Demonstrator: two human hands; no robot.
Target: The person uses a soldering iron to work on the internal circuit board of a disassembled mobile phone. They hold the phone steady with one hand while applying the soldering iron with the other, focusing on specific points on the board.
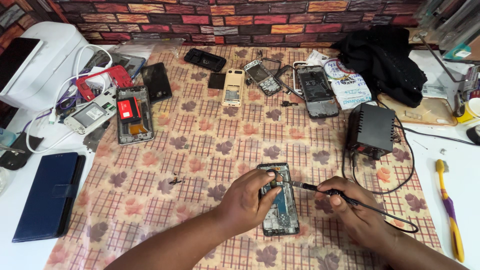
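Left hand lies over opened phone, near centre of patterned cloth; fingers curled, thumb and forefinger pressing phone's far end. Right hand pinches soldering iron pen-style, tip touching phone's far end. Black power unit far right, cord looping near.

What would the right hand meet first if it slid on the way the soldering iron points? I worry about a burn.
Most likely the left hand: the soldering iron in the right hand points left, its tip at the opened phone beside the left hand's fingers. Depth is unclear.
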